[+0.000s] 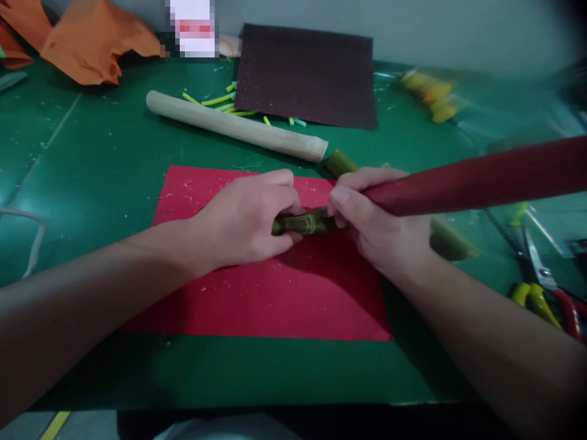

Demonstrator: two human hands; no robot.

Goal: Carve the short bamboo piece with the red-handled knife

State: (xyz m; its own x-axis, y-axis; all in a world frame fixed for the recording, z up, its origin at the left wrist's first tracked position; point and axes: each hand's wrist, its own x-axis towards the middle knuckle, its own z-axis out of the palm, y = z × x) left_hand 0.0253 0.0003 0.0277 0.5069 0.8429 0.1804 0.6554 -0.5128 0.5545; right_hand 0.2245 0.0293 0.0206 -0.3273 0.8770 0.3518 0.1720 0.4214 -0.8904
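A short piece of green bamboo [309,223] lies over a red sheet [275,299], with a pale carved-looking patch near its middle. My left hand [254,217] is closed round the bamboo's left end, thumb below and fingers above. In my right hand [380,220] is a carving knife with a long, thick red handle [481,177], which runs back to the right edge of the view. The fingers pinch it low, close to its tip at the bamboo's surface. The blade is mostly hidden by these fingers. Pale shavings are scattered on the sheet.
Beyond the sheet lie a pale peeled stick [233,128], a dark brown sheet [307,76] and yellow-green strips [217,99]. More green bamboo [340,162] is near my right hand. Scissors [543,275] rest at right, orange cloth or paper [98,43] at back left, on a green table [92,183].
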